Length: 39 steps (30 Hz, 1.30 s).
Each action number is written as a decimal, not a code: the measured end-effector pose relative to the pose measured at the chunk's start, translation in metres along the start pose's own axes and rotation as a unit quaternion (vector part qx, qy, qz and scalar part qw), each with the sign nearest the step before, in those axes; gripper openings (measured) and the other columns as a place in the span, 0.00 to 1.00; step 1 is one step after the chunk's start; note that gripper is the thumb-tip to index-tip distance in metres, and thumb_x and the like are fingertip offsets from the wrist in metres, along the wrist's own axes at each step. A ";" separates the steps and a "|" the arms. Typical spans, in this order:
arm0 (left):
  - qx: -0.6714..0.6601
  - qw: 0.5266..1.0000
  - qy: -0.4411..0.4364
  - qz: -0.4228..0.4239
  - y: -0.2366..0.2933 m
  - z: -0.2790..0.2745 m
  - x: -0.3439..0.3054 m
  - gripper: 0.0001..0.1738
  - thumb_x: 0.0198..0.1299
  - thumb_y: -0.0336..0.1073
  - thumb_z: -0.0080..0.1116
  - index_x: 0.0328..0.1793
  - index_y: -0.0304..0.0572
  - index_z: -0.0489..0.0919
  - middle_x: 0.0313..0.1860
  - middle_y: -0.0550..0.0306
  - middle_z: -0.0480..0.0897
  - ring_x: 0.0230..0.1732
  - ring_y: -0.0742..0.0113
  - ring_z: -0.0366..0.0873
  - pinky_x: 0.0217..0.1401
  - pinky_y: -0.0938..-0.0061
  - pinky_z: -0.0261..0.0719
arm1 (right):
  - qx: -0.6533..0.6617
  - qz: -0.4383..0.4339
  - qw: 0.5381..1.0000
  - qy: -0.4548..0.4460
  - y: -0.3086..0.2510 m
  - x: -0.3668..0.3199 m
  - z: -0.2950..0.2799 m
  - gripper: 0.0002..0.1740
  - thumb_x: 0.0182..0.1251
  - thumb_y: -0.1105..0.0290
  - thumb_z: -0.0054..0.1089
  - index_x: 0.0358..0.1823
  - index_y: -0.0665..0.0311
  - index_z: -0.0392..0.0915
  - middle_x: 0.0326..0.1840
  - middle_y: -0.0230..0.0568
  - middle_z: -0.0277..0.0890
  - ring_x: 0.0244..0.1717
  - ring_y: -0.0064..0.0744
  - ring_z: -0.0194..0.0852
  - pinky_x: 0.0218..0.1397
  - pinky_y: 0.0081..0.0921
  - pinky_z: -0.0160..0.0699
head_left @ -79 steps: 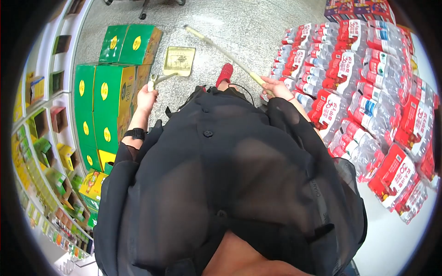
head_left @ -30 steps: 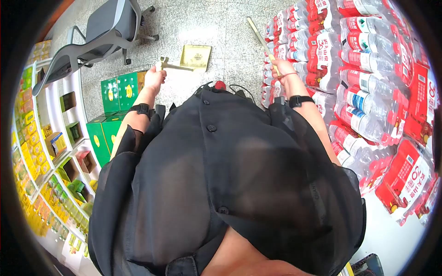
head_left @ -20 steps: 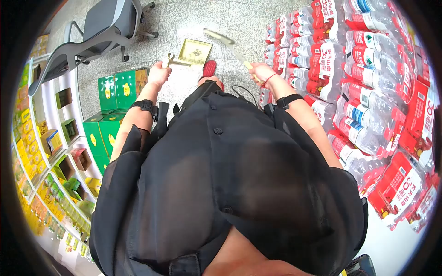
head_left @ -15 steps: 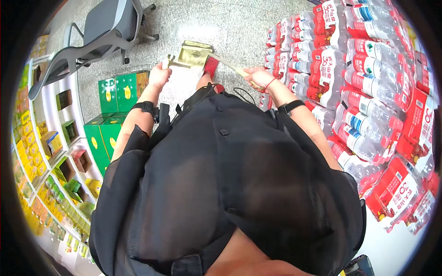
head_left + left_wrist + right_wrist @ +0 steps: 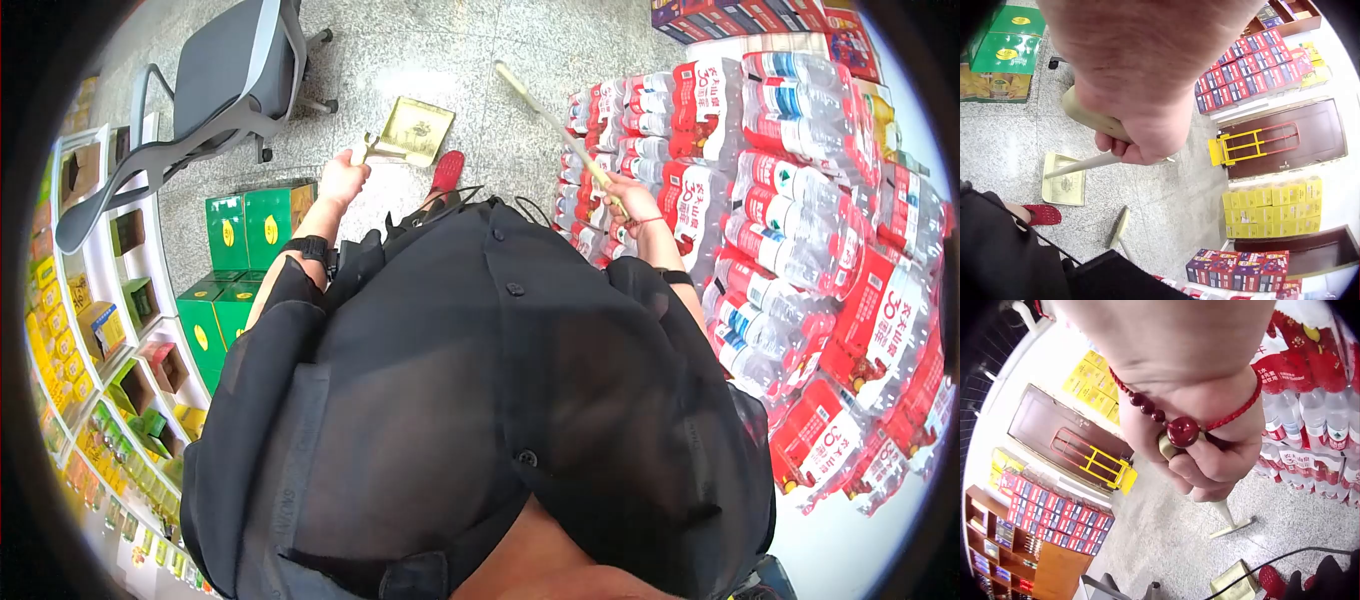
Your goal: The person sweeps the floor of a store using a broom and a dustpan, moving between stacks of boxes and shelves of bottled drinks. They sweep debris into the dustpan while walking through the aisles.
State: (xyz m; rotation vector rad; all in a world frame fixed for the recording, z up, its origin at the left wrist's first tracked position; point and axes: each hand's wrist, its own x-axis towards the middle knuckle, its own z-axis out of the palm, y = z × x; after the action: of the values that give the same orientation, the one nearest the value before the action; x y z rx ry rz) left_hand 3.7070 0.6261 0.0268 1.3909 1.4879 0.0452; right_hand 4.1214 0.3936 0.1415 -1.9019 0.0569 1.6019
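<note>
In the head view the left hand [image 5: 344, 180] grips the handle of a pale yellow dustpan [image 5: 418, 128], whose pan lies on the floor. The left wrist view shows that hand [image 5: 1141, 112] curled round the handle top, with the pan [image 5: 1065, 187] below. The right hand [image 5: 632, 205] holds a pale broom stick [image 5: 550, 118] that slants up and left. In the right wrist view its fingers [image 5: 1207, 465] wrap the stick, and the broom head [image 5: 1234, 527] is at the floor, apart from the pan [image 5: 1235, 582]. A red shoe [image 5: 449, 170] is beside the dustpan.
Shrink-wrapped bottle packs [image 5: 790, 215] stand stacked on the right. Green boxes [image 5: 240, 230], shelves [image 5: 120, 270] and a grey office chair [image 5: 225, 80] are on the left. A yellow hand truck [image 5: 1254, 145] leans at a door.
Since half a second ago the broom has swung right, away from the dustpan, and the right hand has moved right and down. The dustpan has tilted slightly; the left hand keeps its grip.
</note>
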 end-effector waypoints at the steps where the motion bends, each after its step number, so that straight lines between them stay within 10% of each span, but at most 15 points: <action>1: 0.004 1.000 0.003 -0.001 0.005 0.000 0.003 0.15 0.44 0.32 0.53 0.40 0.37 0.77 0.22 0.55 0.78 0.22 0.68 0.75 0.27 0.74 0.74 | -0.013 -0.014 0.999 0.036 -0.008 0.013 -0.002 0.20 0.63 0.71 0.46 0.57 0.61 0.66 0.20 0.28 0.65 0.10 0.13 0.54 0.09 0.12 0.46; 3: 0.008 1.000 0.006 -0.002 0.013 -0.005 0.010 0.15 0.44 0.32 0.53 0.40 0.37 0.77 0.22 0.55 0.78 0.21 0.68 0.75 0.27 0.74 0.74 | -0.008 0.001 1.000 0.024 -0.023 0.042 -0.004 0.25 0.64 0.69 0.45 0.64 0.59 0.60 0.22 0.30 0.66 0.13 0.14 0.55 0.10 0.12 0.51; 6: 0.008 1.000 0.001 0.005 0.020 -0.011 0.021 0.16 0.44 0.33 0.53 0.42 0.37 0.77 0.22 0.55 0.78 0.22 0.68 0.76 0.28 0.73 0.75 | 0.142 0.051 0.985 0.083 -0.039 0.087 0.005 0.07 0.65 0.68 0.43 0.41 0.61 0.66 0.19 0.28 0.65 0.12 0.15 0.55 0.09 0.14 0.52; 11: 0.057 0.998 -0.015 0.005 0.025 -0.026 0.043 0.21 0.43 0.35 0.53 0.47 0.35 0.75 0.23 0.52 0.79 0.22 0.66 0.77 0.30 0.72 0.74 | 0.130 0.083 0.988 0.025 -0.055 0.109 0.054 0.05 0.64 0.69 0.46 0.38 0.59 0.63 0.19 0.28 0.63 0.12 0.16 0.55 0.09 0.15 0.54; 24: 0.143 0.988 -0.032 0.041 0.039 -0.042 0.072 0.21 0.43 0.37 0.53 0.46 0.37 0.76 0.32 0.43 0.81 0.40 0.51 0.79 0.46 0.65 0.73 | -0.198 0.045 0.974 -0.104 -0.075 0.030 0.112 0.23 0.63 0.72 0.46 0.61 0.59 0.66 0.19 0.27 0.64 0.12 0.15 0.52 0.11 0.15 0.50; 39: 0.080 0.996 -0.043 0.027 0.054 -0.043 0.086 0.20 0.43 0.35 0.53 0.45 0.38 0.76 0.26 0.49 0.80 0.28 0.62 0.80 0.35 0.69 0.75 | -0.006 -0.040 0.999 0.012 -0.115 0.046 0.036 0.27 0.63 0.71 0.46 0.65 0.60 0.59 0.22 0.30 0.67 0.12 0.13 0.55 0.10 0.11 0.49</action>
State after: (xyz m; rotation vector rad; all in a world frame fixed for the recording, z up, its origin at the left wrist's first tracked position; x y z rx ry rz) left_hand 3.7355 0.7323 0.0263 1.5415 1.4077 -0.1004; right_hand 4.1503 0.5192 0.1494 -1.9079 -0.0179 1.5308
